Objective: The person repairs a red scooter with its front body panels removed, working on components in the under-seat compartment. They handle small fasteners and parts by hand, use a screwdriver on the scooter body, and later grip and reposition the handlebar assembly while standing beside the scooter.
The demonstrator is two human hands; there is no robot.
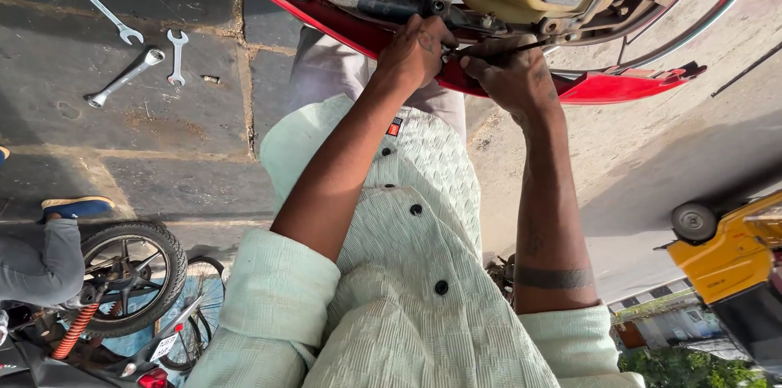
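Steadiness matters: I keep my left hand (415, 50) clenched on the red panel (603, 87) while my right hand (513, 70), beside it, grips the thin tool (497, 49) squarely.

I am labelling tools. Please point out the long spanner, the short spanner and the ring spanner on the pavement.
long spanner (96, 3), head view, middle of shaft
short spanner (176, 56), head view, shaft
ring spanner (126, 77), head view, shaft

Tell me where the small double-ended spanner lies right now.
In the head view the small spanner lies on the dark paving at upper left, just right of the ring spanner and below the long spanner, well away from both hands.
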